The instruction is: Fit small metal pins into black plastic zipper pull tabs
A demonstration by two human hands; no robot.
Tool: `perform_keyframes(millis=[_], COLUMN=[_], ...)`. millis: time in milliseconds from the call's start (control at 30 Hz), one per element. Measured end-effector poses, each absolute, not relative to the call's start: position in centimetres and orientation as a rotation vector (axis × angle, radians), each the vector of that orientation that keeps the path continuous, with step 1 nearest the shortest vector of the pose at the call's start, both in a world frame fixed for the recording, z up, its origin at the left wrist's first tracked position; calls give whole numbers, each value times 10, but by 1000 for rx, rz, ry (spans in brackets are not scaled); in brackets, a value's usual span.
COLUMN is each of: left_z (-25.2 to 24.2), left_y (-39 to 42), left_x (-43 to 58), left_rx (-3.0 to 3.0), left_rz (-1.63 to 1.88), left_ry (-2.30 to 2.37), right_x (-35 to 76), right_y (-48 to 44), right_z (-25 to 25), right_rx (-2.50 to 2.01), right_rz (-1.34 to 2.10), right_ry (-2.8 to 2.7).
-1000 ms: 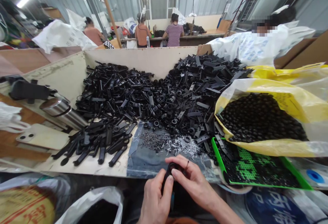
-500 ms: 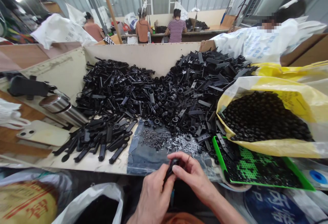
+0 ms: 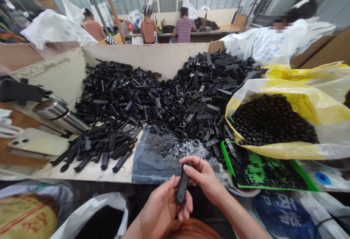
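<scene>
A long black plastic part [image 3: 182, 188] is held between my two hands at the table's front edge. My right hand [image 3: 201, 173] pinches its upper, rounded end between thumb and fingers. Around the lower end curl the fingers of my left hand [image 3: 166, 202], palm turned up. Just beyond my hands, small dark screws [image 3: 158, 145] and silver pins [image 3: 193, 149] lie on a dark blue cloth [image 3: 147, 168]. Similar long black parts [image 3: 112, 140] are spread to the left of the cloth.
Behind are heaps of black parts [image 3: 120, 89]. At right are a yellow-white sack [image 3: 332, 122] of black pieces and a green tray [image 3: 308, 186]. A steel flask [image 3: 58, 115] and a phone [image 3: 38, 142] are at left. Several people work farther back.
The black part, mostly hidden before, now shows its length, pointing down toward me. My left hand has turned palm up and loosened around it. The whole view has shifted slightly.
</scene>
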State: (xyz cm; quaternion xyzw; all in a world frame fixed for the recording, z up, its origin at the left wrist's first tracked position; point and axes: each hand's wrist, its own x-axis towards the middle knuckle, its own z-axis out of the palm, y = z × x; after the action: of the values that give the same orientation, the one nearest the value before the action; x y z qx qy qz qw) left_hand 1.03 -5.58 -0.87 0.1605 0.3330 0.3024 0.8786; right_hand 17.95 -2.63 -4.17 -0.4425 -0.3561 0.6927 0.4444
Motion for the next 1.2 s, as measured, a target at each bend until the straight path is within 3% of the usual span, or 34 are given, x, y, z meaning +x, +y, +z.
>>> perform_keyframes(millis=[333,667,1200], left_z=[-7,-17,-27], left_y=[-63,-66,-73], left_x=[12,8,11], left_rx=[370,1058,891], left_rz=[633,682,712], left_ry=[660,1132,1106], right_x=[182,182,185], right_y=[-28,-43,-48], right_z=[-43,-48,-46], right_rx=[-1092,-1120,-1048], right_rz=[1743,1536,1631], right_ry=[-865,-1135,-1162])
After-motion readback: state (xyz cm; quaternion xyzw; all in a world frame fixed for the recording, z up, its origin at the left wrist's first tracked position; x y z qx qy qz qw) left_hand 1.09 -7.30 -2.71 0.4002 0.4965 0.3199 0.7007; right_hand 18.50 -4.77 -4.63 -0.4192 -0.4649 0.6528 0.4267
